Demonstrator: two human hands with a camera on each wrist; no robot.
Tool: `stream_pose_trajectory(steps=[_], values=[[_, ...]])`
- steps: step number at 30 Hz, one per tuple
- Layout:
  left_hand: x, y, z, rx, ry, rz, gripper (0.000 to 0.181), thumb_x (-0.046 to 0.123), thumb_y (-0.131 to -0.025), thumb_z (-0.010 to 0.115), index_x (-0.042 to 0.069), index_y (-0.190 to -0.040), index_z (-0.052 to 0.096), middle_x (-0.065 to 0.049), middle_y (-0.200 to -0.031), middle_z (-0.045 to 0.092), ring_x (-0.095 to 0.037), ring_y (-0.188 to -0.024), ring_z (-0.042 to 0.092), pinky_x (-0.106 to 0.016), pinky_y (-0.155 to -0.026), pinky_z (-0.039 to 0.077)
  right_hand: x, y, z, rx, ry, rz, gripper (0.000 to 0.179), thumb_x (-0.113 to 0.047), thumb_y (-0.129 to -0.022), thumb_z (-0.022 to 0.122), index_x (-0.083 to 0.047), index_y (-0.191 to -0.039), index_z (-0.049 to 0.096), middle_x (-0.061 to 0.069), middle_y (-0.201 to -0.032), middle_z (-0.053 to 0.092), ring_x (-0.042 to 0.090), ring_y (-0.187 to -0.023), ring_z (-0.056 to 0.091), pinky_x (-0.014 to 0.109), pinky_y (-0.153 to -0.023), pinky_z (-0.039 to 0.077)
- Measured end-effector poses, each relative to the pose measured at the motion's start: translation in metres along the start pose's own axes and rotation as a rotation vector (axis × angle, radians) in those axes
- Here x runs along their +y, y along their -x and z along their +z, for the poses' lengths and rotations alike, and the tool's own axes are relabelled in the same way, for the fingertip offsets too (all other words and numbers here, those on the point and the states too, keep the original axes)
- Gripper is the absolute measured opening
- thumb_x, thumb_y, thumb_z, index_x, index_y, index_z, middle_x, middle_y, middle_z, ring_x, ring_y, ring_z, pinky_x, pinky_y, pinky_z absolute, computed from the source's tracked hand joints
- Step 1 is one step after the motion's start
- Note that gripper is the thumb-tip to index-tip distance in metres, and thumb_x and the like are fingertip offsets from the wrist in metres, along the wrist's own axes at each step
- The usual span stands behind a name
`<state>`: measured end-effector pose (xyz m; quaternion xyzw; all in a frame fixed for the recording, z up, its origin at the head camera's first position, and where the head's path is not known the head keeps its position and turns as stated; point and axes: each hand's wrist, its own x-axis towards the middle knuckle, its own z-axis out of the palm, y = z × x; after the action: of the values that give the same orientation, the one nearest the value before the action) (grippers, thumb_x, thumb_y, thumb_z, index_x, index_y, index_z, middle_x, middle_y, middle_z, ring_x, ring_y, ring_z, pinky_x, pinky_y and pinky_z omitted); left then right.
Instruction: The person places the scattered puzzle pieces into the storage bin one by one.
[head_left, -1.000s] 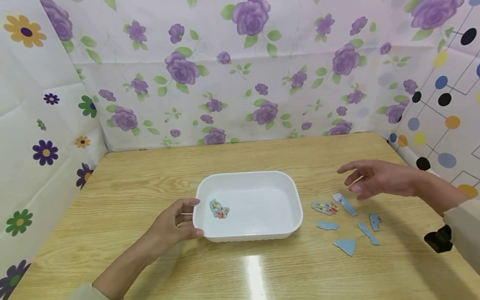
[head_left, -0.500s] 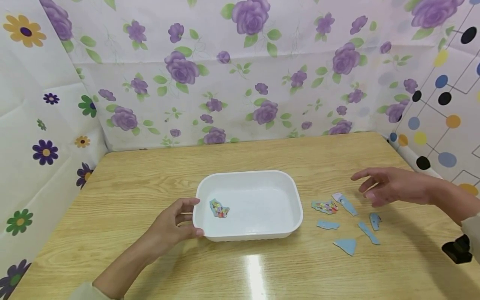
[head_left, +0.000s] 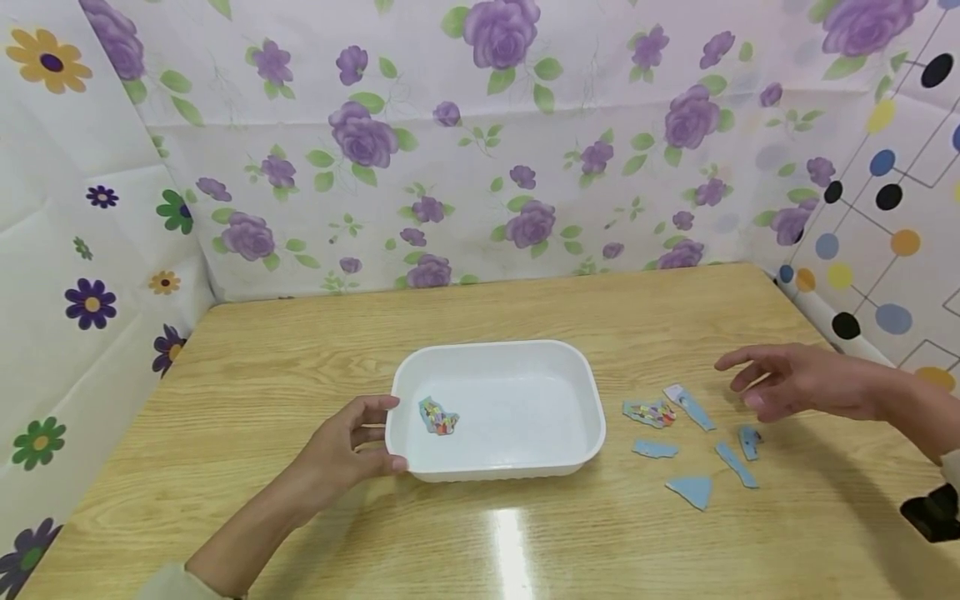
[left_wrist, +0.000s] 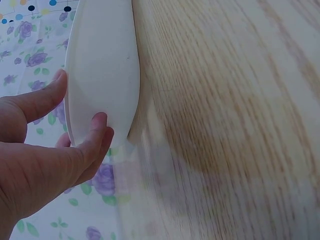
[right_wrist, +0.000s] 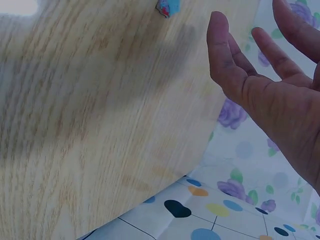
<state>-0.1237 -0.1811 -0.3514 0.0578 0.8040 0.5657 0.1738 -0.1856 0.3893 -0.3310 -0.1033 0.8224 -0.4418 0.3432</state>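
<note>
At the left end of a white plastic tray (head_left: 517, 467) my left hand (head_left: 348, 446) grips the rim, thumb at the near corner and fingers along the outer wall. In the left wrist view, the fingers of my left hand (left_wrist: 55, 155) lie against the tray's side (left_wrist: 102, 65). One torn, multicoloured paper piece (head_left: 438, 417) lies inside the tray. My right hand (head_left: 802, 383) hovers above the table with loosely bent fingers and holds nothing. Nearest to it are a long light-blue piece (head_left: 692, 408) and a small blue piece with a dark print (head_left: 749, 442).
More pieces lie right of the tray: a multicoloured one (head_left: 649, 413), a short blue strip (head_left: 655, 449), a blue triangle (head_left: 691, 492) and a narrow strip (head_left: 737, 465). Flowered sheets (head_left: 450, 167) stand behind the wooden table (head_left: 300, 358) and at its sides.
My right hand has moved to the right and slightly toward me, away from the paper pieces. The left hand, the tray and the pieces have stayed in place.
</note>
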Motion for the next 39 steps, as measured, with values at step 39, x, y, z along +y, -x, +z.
stream_pose_trajectory(steps=[39], values=[[-0.001, -0.001, 0.000, -0.002, 0.012, 0.006, 0.074, 0.011, -0.079, 0.079, 0.005, -0.140, 0.038, -0.018, -0.134, 0.047, -0.034, -0.123, 0.050, -0.034, -0.091, 0.054, 0.047, 0.008, 0.036, 0.229, 0.318, -0.138, 0.055, -0.022, -0.080, 0.078, -0.003, -0.126, 0.056, 0.010, -0.119, 0.051, 0.000, -0.097, 0.048, 0.017, -0.079, 0.047]])
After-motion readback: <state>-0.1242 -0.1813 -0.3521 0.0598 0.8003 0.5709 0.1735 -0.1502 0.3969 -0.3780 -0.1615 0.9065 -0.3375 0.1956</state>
